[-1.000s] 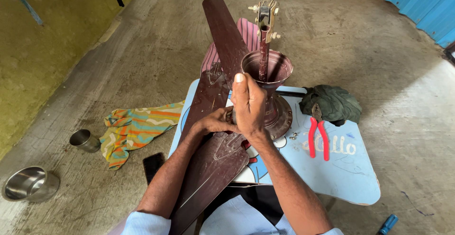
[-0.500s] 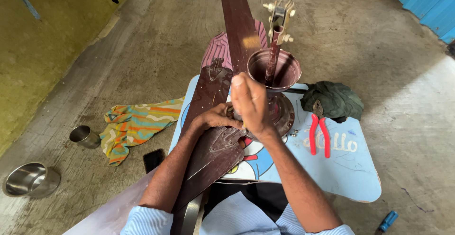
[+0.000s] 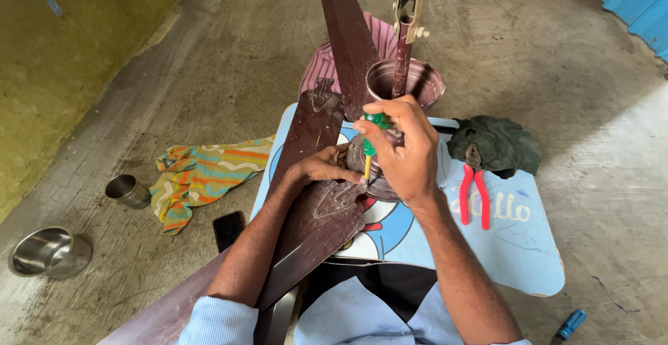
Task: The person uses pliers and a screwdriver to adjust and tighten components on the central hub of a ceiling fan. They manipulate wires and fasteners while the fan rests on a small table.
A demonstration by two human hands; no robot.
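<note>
Two hands work at a ceiling fan [image 3: 390,157] on the small table [image 3: 515,247]; the right hand [image 3: 403,147] now grips a newly visible screwdriver [image 3: 371,143], while the left hand [image 3: 321,167] presses a blade [image 3: 306,213].

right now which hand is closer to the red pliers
Right. The right hand, gripping a green-handled screwdriver, is just left of the red pliers on the blue table. The left hand rests farther left, on the fan blade bracket.

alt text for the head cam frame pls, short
Over a small blue table, the right hand drives a green-handled screwdriver into a brown ceiling fan blade bracket while the left hand steadies it. Red pliers lie on the table; a striped cloth and steel cups sit on the concrete floor.
</note>
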